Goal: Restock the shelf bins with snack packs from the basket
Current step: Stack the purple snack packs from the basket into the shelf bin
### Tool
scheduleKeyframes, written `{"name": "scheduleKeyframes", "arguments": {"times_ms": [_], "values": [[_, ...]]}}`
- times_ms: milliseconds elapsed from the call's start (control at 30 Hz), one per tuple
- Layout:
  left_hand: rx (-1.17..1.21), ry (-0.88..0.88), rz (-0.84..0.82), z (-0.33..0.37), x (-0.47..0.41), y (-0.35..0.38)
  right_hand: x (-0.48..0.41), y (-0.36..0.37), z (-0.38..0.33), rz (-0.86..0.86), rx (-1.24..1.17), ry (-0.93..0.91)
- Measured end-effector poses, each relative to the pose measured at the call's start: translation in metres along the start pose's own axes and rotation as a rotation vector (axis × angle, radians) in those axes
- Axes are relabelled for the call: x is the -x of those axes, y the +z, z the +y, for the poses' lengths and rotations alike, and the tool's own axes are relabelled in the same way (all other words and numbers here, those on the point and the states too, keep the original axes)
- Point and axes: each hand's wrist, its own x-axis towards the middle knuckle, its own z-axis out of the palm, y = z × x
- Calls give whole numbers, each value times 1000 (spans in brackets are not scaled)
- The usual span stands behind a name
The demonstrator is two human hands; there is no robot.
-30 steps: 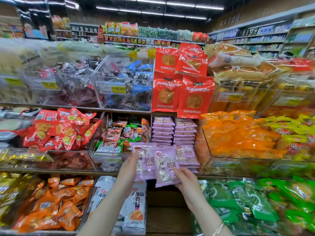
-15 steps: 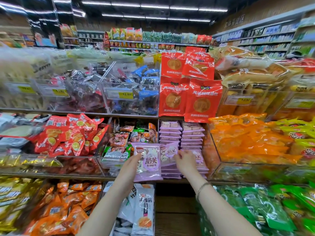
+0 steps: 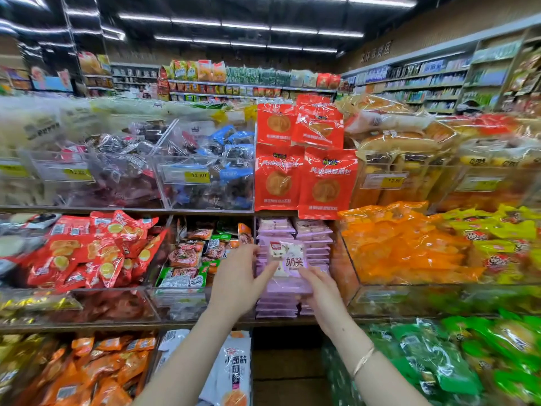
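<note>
Well, the shelving fills the whole view, tier on tier of clear bins packed with snacks. On the right of the middle tier, a big bin of orange packs is heaped high, with yellow packs just beside them. Over on the left sits a jumble of red packs. Up above, four large red bags stand upright in the top tier, their lower edges hanging over the compartment beneath. That compartment holds the purple stacks, flat packs piled in neat columns, front and back.

Both arms reach in from below. The left hand is at the purple pack, fingers and thumb closed on its left edge, holding it upright and face-out right in front of the purple stacks, above the front pile. The right hand comes up under it, fingertips against the pack's lower right corner; with the blur I cannot tell whether they pinch it or merely touch. A thin bracelet circles the right wrist.
</note>
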Motion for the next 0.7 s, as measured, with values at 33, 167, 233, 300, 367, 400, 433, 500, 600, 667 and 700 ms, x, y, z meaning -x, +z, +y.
{"name": "scheduleKeyframes", "arguments": {"times_ms": [33,167,233,300,367,400,433,500,600,667,700], "values": [[-123,12,29,-6,1,3,-5,-10,2,52,-46,28],[-491,127,-31,-24,16,24,-21,-40,15,237,-267,225],[-509,140,-1,-30,19,31,-24,-41,21,284,-376,233],[-505,125,31,-34,17,35,-23,-36,26,303,-437,140],[-504,122,54,-37,16,38,-16,-31,34,304,-368,68],[-498,121,66,-38,16,39,-10,-30,38,315,-252,57],[-490,122,73,-38,16,40,-5,-30,42,337,-101,57],[-474,131,76,-38,16,40,6,-33,51,364,163,47],[-475,145,90,-38,16,41,20,-40,64,363,411,-90],[-488,155,103,-38,15,41,25,-47,73,359,723,-246],[-495,159,108,-38,15,42,26,-49,75,340,916,-329]]}}
